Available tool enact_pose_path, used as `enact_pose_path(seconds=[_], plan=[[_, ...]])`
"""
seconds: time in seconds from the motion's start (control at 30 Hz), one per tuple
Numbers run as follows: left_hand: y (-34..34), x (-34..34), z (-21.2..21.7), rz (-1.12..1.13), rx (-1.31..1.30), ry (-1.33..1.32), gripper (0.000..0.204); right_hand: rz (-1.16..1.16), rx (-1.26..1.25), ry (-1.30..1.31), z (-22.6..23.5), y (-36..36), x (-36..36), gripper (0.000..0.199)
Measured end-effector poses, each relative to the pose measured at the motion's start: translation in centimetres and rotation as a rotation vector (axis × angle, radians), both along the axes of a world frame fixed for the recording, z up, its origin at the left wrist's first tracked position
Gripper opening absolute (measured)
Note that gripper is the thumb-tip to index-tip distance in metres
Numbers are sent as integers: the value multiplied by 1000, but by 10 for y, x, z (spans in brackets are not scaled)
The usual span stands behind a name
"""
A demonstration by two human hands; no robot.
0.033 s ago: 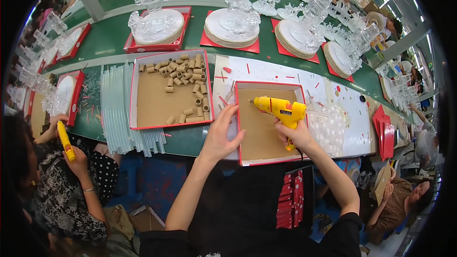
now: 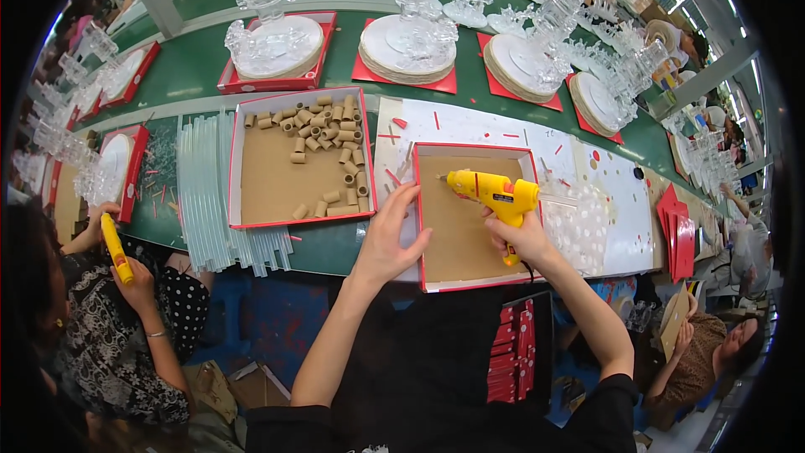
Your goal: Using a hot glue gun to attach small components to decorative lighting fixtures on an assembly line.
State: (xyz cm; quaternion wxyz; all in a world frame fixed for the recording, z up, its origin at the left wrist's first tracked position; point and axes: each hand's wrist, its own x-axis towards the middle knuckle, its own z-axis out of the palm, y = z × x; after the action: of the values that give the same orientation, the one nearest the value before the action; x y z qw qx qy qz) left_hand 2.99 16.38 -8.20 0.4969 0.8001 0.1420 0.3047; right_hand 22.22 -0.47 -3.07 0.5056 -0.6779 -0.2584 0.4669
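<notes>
Right grip (image 2: 523,239) wrapped round handle of yellow glue gun (image 2: 490,190), nozzle pointing left toward other grip, gun held over red-rimmed box (image 2: 457,264). Left grip (image 2: 391,235) open, fingers kinda spread, thumb over box's left rim. Left of that grip: second box (image 2: 272,168) with loads of brown tubes (image 2: 320,127), then pile of clear sticks (image 2: 205,189) on green bench (image 2: 325,256). Way right of right grip: red cards (image 2: 677,239). Beyond both grips: stacked white discs (image 2: 381,44).

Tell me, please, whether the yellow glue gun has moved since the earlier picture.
No: the yellow glue gun shows no visible shift, either way, against the box of cardboard tubes.
</notes>
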Motion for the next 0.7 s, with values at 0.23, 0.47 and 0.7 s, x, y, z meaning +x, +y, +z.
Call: enact_pose_path(seconds=[0.23, 0.47, 0.7], plan=[[-2, 0, -3, 1, 7, 10, 60, -126, 99, -152, 13, -17, 6, 30], [-1, 0, 3, 19, 3, 28, 57, -214, -14, -106, 41, -51, 37, 26], [-2, 1, 6, 12, -27, 36, 56, -289, -59, -80, 34, -66, 35, 25]])
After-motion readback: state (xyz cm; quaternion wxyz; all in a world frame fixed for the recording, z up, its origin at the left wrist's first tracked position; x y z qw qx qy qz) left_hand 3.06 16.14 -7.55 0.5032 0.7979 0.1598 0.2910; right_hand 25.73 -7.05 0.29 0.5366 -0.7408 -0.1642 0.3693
